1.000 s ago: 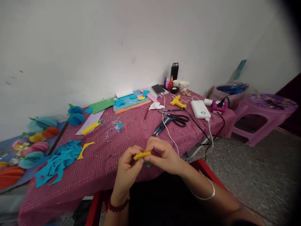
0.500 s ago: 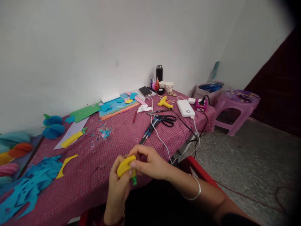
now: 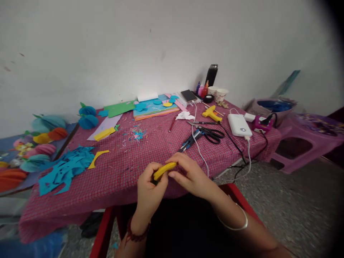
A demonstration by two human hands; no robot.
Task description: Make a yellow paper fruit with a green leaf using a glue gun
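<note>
My left hand (image 3: 149,188) and my right hand (image 3: 189,174) meet over the near edge of a table with a red checked cloth (image 3: 126,161). Both pinch a folded yellow paper piece (image 3: 163,170) between fingertips and thumbs. The left hand grips its lower left end, the right hand its upper right end. A bangle sits on my right wrist and a beaded band on my left. Black scissors (image 3: 211,134) and a white cable (image 3: 200,152) lie just beyond my right hand.
Blue paper offcuts (image 3: 67,170) and a yellow strip (image 3: 97,157) lie left. Coloured sheets (image 3: 154,108), a phone (image 3: 188,95), a yellow glue gun (image 3: 212,114), a white power bank (image 3: 239,125), cups and a black flask (image 3: 211,75) stand further back. A pink stool (image 3: 306,139) stands right.
The camera view swung right and then back left. The yellow piece turned from showing its broad face to lying edge-on between my fingers, still held by both hands.
</note>
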